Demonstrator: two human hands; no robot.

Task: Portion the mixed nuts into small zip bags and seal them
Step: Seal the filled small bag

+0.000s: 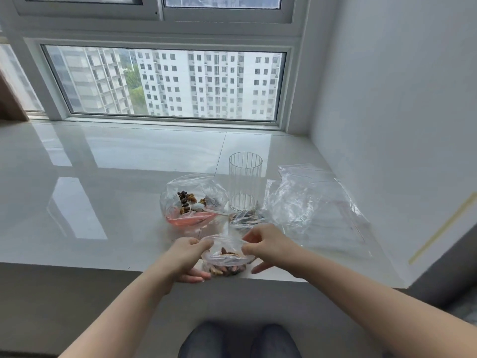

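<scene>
A small clear zip bag [227,263] with mixed nuts in its bottom stands at the front edge of the white sill [103,202]. My left hand [189,257] pinches the left end of the bag's mouth. My right hand [265,244] pinches the right end, its lower fingers spread. Behind them a larger open bag [192,200] with a pink zip strip holds dark and tan nuts. Another small bag with nuts [245,218] lies flat just beyond my right hand.
A tall ribbed clear glass [245,182] stands behind the bags. Empty crumpled clear bags [315,205] lie to the right, near the wall. The window runs along the back of the sill. My knees show below the sill's front edge.
</scene>
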